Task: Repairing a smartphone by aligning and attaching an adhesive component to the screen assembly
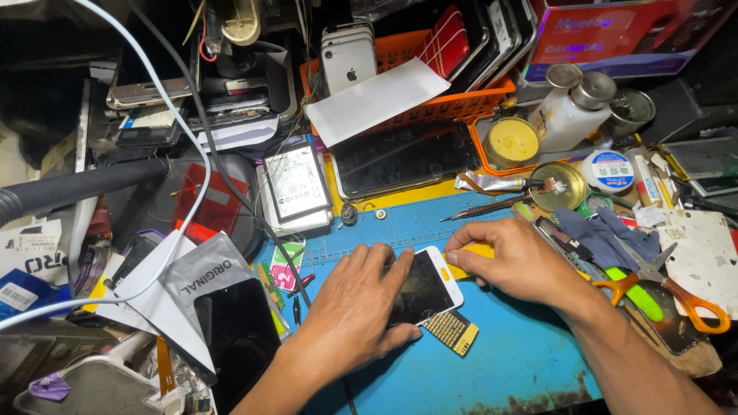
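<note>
So, going from the left edge: a white carton with a barcode label (23, 265) sits at the counter's far left, and next to it a grey foil pouch with black lettering (204, 278) lies tilted over some white paper, just above a black glass screen panel (238, 338). Up behind those there's a flat red square packet (209, 201), and a bit further right a battery with a white printed label (296, 183) stands propped at an angle. The blue work mat (507, 346) covers the middle of the counter, and that's where the action is. The left hand (355, 311) is pressed down flat on the white-framed phone (424, 290), fingers spread over its lower end, pinning it rather than gripping. The phone lies face up on the mat between both hands, with a small black-and-gold flex piece (452, 331) just below it. The right hand (516, 257) has its fingers pinched together on a thin yellow tool (470, 251) at the phone's top edge. Behind, an orange basket (461, 104) holds phones under a white sheet of paper. Further right: a round yellow tin (513, 141), a white bottle (573, 115), a round white tub with a green-blue label (607, 170), orange-handled scissors (676, 292), and a red-purple box (623, 34) up top.
</note>
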